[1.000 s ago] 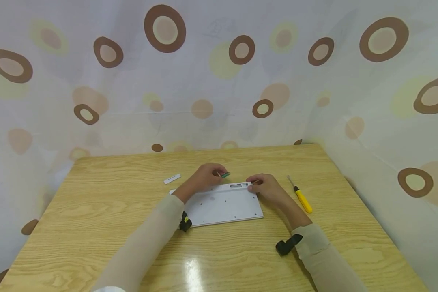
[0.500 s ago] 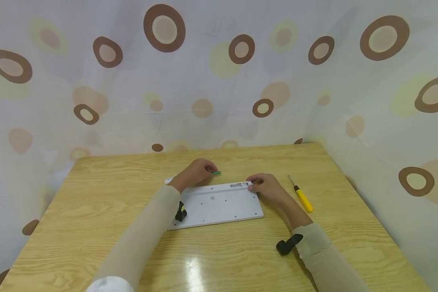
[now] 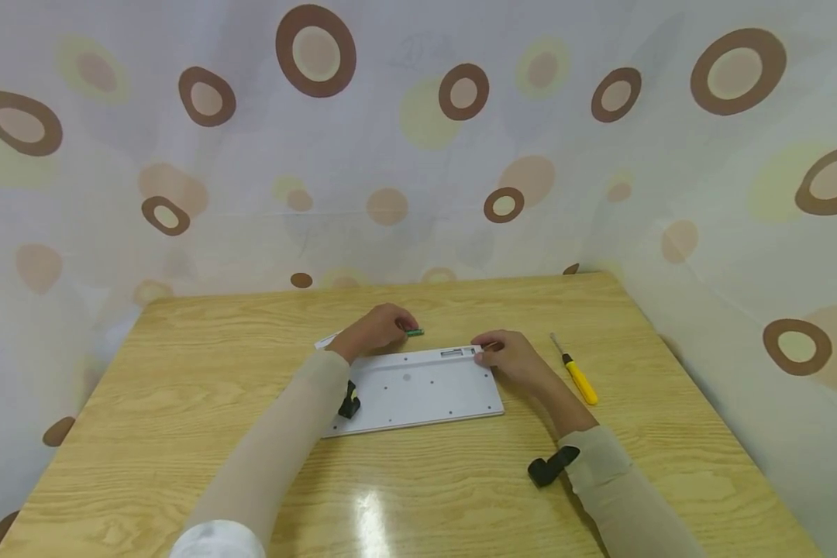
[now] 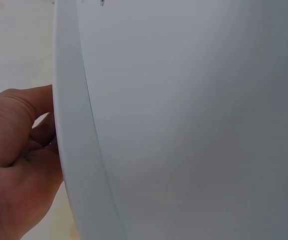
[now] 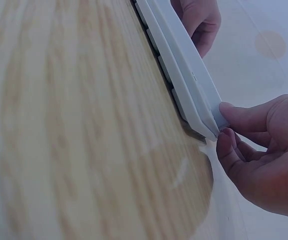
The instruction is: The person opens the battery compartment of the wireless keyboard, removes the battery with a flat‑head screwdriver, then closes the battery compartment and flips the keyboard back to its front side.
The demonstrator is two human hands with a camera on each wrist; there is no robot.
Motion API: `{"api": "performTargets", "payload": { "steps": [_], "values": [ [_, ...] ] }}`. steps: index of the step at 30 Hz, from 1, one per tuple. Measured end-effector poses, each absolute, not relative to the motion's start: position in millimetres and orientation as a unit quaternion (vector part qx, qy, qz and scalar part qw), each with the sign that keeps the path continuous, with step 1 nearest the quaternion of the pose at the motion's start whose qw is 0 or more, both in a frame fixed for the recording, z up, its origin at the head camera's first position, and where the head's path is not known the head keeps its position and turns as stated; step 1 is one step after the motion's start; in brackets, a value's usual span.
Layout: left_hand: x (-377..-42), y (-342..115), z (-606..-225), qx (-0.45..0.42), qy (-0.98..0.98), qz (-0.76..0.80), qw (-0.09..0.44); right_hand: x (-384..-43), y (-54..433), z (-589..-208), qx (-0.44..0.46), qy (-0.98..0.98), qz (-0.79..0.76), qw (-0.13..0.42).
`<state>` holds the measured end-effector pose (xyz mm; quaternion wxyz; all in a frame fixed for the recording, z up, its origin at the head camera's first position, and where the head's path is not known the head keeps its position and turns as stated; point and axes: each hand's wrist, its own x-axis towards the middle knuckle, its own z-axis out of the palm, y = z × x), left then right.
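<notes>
A white keyboard (image 3: 425,391) lies face down on the table, its screw-dotted underside up and a small open battery slot (image 3: 452,353) near its far right corner. My right hand (image 3: 514,359) pinches that corner between thumb and fingers; the right wrist view shows the thumb (image 5: 248,116) on the underside and keys along the edge below. Beyond the far edge, my left hand (image 3: 384,325) holds a small green battery (image 3: 415,332) at its fingertips, low over the table. In the left wrist view, the keyboard (image 4: 183,120) hides the left fingertips and the battery.
A yellow-handled screwdriver (image 3: 580,380) lies right of my right hand, shaft pointing away. A narrow white cover strip (image 3: 325,341) shows partly behind my left wrist. Patterned cloth (image 3: 390,155) hangs behind the wooden table (image 3: 202,434).
My left hand has moved left and slightly away with the battery, from near the slot to behind the keyboard, now overlapping the white strip. My right hand stays at the corner.
</notes>
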<state>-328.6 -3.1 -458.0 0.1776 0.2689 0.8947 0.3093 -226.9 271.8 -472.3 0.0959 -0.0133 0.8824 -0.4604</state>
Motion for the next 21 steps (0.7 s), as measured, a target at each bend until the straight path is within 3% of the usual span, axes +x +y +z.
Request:
{"api": "performTargets", "payload": {
  "steps": [21],
  "values": [
    [-326, -14, -459, 0.263, 0.889, 0.329, 0.178, -225, 271, -469, -0.02, 0.881, -0.463, 0.091]
  ]
}}
